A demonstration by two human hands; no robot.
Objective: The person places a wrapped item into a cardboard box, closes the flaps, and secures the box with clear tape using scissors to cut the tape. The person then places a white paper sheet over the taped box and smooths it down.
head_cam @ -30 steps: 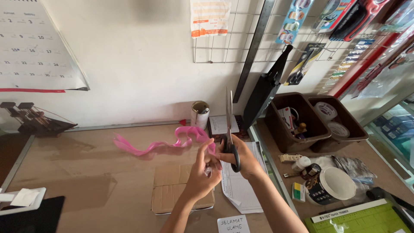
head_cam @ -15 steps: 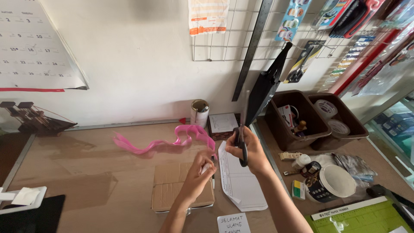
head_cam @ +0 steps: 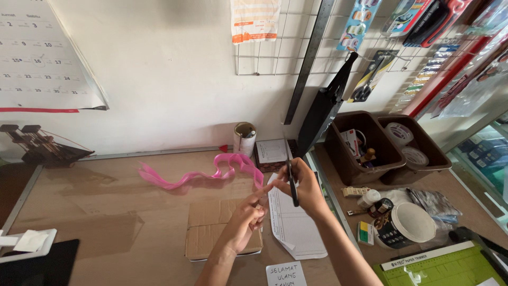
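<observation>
Scissors (head_cam: 291,185) with black handles are gripped in the right hand (head_cam: 304,182), fingers closed around them, blades pointing up. Left hand (head_cam: 247,217) pinches the near end of the pink ribbon (head_cam: 211,172) between its fingertips — the ribbon trails left over the wooden desk (head_cam: 100,212), above a flat cardboard piece (head_cam: 211,228) and beside a white paper sheet (head_cam: 293,228).

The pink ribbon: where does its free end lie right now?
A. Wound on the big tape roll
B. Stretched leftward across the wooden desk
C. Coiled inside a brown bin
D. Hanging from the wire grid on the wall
B: the pink ribbon trails left over the wooden desk from the left hand, beside the right hand holding scissors.
</observation>
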